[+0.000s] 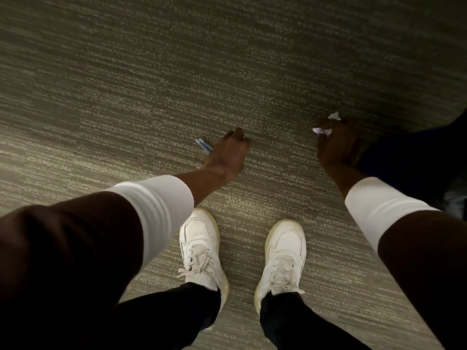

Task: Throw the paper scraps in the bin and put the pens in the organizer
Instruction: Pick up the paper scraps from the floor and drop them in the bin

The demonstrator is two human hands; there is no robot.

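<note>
I look straight down at grey striped carpet. My left hand is closed around a few pens; their blue and white ends stick out to the left of my fist. My right hand is closed on crumpled white paper scraps; bits of paper poke out at the top and left of the fist. Both hands hang low over the floor, in front of my feet. No bin or organizer shows in this view.
My two white sneakers stand on the carpet below the hands. A dark blue object fills the right edge beside my right hand. White sleeve cuffs cover both wrists.
</note>
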